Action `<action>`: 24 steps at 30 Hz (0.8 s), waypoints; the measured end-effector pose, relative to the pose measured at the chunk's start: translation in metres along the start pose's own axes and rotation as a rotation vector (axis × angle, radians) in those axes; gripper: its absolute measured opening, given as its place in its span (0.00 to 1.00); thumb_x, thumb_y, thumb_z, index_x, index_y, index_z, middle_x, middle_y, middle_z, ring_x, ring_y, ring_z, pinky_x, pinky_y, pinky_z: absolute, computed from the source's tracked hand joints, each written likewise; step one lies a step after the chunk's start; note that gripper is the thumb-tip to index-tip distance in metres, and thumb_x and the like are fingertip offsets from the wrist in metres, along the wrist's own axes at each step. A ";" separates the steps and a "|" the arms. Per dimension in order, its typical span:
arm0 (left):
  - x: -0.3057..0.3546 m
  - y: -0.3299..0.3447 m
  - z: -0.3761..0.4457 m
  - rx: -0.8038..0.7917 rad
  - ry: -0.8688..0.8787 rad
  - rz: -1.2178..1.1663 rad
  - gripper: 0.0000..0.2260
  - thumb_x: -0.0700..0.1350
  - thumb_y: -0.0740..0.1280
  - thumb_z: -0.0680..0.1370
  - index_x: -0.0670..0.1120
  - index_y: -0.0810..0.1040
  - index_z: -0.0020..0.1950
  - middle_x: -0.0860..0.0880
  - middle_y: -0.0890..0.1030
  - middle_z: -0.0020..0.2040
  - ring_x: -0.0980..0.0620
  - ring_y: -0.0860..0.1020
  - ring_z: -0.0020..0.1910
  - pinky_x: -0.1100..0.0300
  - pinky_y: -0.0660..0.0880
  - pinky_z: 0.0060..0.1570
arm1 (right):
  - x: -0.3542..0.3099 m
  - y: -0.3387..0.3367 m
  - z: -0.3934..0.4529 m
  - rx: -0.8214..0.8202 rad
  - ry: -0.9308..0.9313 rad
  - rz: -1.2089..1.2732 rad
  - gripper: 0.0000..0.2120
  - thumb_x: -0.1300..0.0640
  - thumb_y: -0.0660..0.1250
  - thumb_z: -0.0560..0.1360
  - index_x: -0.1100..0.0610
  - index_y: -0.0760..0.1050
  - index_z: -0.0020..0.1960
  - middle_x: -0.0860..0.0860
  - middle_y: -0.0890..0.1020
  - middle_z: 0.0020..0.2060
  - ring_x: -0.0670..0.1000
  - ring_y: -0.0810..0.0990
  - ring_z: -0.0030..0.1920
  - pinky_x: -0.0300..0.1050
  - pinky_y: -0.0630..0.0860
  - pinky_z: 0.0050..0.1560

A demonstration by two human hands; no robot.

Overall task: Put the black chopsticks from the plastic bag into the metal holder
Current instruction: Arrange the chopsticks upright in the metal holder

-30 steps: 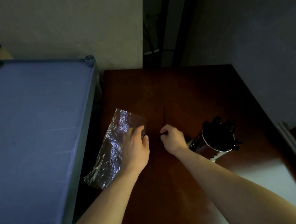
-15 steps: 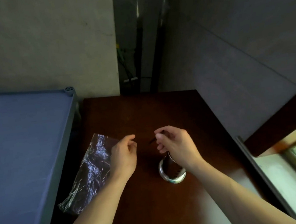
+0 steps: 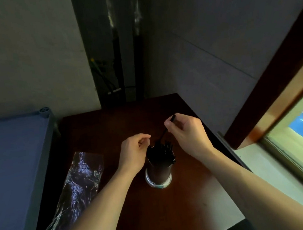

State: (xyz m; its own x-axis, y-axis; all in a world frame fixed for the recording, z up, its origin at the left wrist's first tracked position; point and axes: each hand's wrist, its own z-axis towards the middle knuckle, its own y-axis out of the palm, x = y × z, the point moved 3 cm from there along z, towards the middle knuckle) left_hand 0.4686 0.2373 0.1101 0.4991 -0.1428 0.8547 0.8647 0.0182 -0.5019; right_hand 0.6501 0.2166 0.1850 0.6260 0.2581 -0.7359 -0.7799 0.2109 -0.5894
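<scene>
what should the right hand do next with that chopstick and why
Probably lower it and let go: the right hand pinches a black chopstick tilted with its lower tip already at the mouth of the upright metal holder, among the other chopsticks.

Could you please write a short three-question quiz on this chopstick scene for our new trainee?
1. True or false: the right hand pinches a thin black chopstick above the round metal holder.
2. The crinkled clear plastic bag lies on the holder's: A) left B) right
3. Fill in: the left hand holds ____.

Key: 1 true; 2 A; 3 nothing.
</scene>
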 end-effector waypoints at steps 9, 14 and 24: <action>0.000 0.039 -0.001 -0.147 -0.087 -0.018 0.09 0.44 0.69 0.80 0.52 0.83 0.59 0.56 0.83 0.49 0.60 0.81 0.48 0.72 0.76 0.40 | 0.044 0.027 -0.009 -0.185 0.066 -0.233 0.04 0.57 0.67 0.80 0.53 0.79 0.52 0.48 0.81 0.39 0.43 0.79 0.34 0.35 0.71 0.27; -0.005 0.056 0.001 -0.175 -0.137 0.057 0.04 0.45 0.69 0.79 0.51 0.83 0.52 0.50 0.84 0.46 0.53 0.83 0.45 0.57 0.82 0.42 | 0.054 0.048 -0.003 -0.309 0.119 -0.312 0.06 0.55 0.64 0.81 0.54 0.79 0.55 0.53 0.82 0.47 0.54 0.82 0.44 0.49 0.81 0.41; -0.007 0.063 0.013 -0.054 -0.119 0.230 0.10 0.42 0.68 0.79 0.47 0.83 0.59 0.47 0.83 0.49 0.46 0.83 0.48 0.57 0.80 0.42 | 0.064 0.053 0.010 -0.293 0.065 -0.331 0.07 0.53 0.65 0.82 0.54 0.80 0.54 0.51 0.81 0.48 0.53 0.81 0.50 0.52 0.81 0.47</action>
State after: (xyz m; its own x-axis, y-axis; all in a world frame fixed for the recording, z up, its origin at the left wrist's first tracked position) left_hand 0.5204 0.2522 0.0744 0.6881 -0.0239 0.7252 0.7250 -0.0169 -0.6885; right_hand 0.6490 0.2540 0.1096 0.8476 0.1600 -0.5059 -0.5115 -0.0068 -0.8593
